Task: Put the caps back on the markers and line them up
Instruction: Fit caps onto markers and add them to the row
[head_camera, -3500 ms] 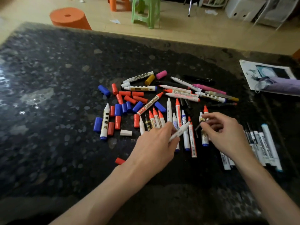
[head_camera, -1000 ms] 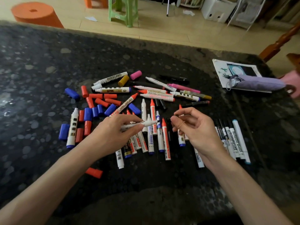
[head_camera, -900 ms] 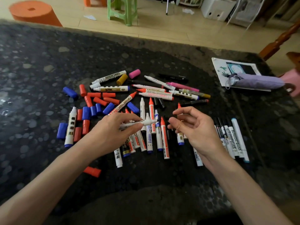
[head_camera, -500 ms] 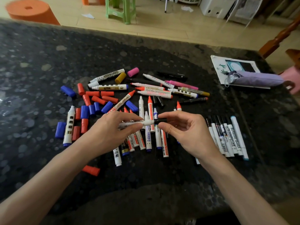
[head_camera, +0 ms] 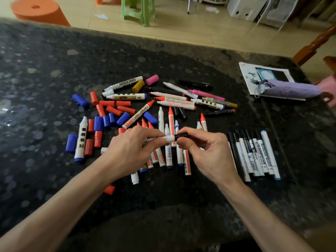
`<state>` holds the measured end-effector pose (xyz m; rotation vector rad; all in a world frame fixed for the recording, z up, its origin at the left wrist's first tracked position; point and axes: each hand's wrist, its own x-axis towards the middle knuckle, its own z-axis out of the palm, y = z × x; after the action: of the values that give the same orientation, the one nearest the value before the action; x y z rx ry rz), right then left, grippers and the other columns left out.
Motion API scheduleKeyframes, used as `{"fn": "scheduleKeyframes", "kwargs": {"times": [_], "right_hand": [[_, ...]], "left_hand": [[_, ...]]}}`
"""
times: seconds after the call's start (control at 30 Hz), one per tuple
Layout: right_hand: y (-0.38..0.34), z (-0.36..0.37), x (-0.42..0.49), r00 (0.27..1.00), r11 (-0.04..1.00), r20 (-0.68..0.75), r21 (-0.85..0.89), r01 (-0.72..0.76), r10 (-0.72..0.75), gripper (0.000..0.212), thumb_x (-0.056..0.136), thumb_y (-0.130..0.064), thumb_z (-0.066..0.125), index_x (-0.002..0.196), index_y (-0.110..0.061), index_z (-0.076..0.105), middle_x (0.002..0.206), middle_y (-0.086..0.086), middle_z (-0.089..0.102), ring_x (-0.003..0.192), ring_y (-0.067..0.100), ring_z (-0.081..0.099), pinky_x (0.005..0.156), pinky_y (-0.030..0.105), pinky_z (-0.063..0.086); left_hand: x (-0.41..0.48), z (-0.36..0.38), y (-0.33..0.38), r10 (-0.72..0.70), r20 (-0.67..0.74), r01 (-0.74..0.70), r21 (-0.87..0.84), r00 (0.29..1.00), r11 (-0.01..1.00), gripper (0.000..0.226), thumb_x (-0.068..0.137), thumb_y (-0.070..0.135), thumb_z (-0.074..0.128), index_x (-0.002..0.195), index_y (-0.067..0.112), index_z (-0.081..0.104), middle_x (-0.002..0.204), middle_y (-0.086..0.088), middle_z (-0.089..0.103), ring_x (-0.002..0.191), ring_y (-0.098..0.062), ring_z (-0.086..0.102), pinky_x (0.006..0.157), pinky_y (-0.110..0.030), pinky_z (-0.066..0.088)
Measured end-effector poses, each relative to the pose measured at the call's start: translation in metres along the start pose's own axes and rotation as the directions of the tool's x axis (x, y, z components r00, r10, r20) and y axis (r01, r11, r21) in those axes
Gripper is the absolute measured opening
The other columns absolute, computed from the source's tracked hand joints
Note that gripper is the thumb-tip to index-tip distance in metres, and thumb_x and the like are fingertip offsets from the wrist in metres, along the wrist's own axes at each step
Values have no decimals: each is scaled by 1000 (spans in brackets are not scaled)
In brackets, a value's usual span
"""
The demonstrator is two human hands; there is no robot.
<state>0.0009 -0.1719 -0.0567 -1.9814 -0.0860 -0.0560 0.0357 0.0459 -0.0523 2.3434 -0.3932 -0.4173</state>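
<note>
**Your left hand** [head_camera: 131, 151]: fingers curled round the barrel of a white marker [head_camera: 170, 138], holding it level just above the pile, mid-table.

**Your right hand** [head_camera: 203, 151]: thumb and forefinger pinch a black cap [head_camera: 181, 136] at the marker's right end, with the other fingers curled beneath. Cap and barrel meet; whether the cap is fully seated cannot be told.

**Pile of uncapped markers** [head_camera: 170, 122]: white barrels with red, blue and white tips. They lie mostly lengthwise under and beyond your hands on the dark speckled table [head_camera: 54, 70]. A second cluster lies crosswise farther back, with a pink marker [head_camera: 207, 93] among them.

**Row of capped markers** [head_camera: 254, 153]: side by side and touching, just right of your right hand. The black caps point away from you, and one light blue cap sits at the right end.

**Loose red caps** [head_camera: 116, 106] and **blue caps** [head_camera: 99, 123]: scattered left of the pile, some touching. One pink cap [head_camera: 152, 80] and one ochre cap [head_camera: 138, 86] lie near the back. A lone red cap [head_camera: 109, 190] lies by your left forearm.

**Purple fabric bundle** [head_camera: 289, 90]: on a printed sheet [head_camera: 249, 77] at the far right of the table, well apart from the markers.

**Floor beyond the table**: orange stool [head_camera: 40, 10], green stool [head_camera: 138, 10].
</note>
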Motion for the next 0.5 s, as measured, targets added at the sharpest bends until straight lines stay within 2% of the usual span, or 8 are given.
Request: {"fn": "scheduleKeyframes", "kwargs": {"times": [0.07,0.13,0.2,0.27,0.33,0.4,0.47,0.5], "right_hand": [[-3,0,1,1000,1000,13,15,10,-10,19,91,-10,78,108,-20,79,94,-10,79,91,13,76,83,22,58],[-5,0,5,1000,994,13,111,-19,18,16,92,-11,77,107,-16,79,94,-3,79,90,14,75,82,23,58],[-10,1,7,993,935,1,337,-109,115,17,93,-18,74,109,-11,76,94,4,78,89,15,75,81,25,58],[-15,7,7,986,901,29,401,-164,166,24,94,-27,71,113,-13,75,99,4,78,94,14,74,82,24,57],[-15,14,4,987,926,57,341,-162,152,21,99,-28,67,113,-15,75,103,4,77,99,14,74,84,24,57],[-16,15,3,988,925,64,346,-156,142,21,105,-28,59,114,-13,71,106,7,75,105,18,73,91,31,58],[-16,10,6,987,917,71,366,-157,141,24,109,-31,50,116,-12,63,103,8,74,101,22,74,95,39,59],[-15,7,7,986,913,84,372,-166,145,24,109,-33,47,117,-13,59,96,6,73,94,21,74,91,39,60]], "left_hand": [[0,0,0,16,28,-14,-63,999,998,28,100,56,46,111,45,69,68,1,63,58,-13,55,62,-38,51],[-1,3,3,66,69,-50,-218,995,975,25,103,46,47,103,37,70,64,2,54,53,-9,44,53,-33,40],[-1,9,12,105,89,-56,-434,990,899,25,106,36,46,97,26,66,66,6,49,57,-12,40,51,-29,35],[-2,17,21,60,114,22,-609,992,793,22,107,37,45,108,22,60,71,5,53,61,-14,43,52,-26,36],[-4,21,28,7,145,96,-685,989,722,22,106,41,44,123,29,52,77,3,63,65,-13,53,56,-24,44],[-7,20,27,-34,130,115,-690,991,715,23,107,37,43,130,35,46,97,5,75,81,-7,69,68,-22,52],[-8,13,22,-62,55,83,-674,997,734,28,107,33,44,135,37,45,111,9,74,101,-2,70,82,-22,53],[-7,9,20,-72,4,57,-669,997,741,29,107,32,45,136,36,48,114,9,72,105,-1,68,88,-25,53]]}}
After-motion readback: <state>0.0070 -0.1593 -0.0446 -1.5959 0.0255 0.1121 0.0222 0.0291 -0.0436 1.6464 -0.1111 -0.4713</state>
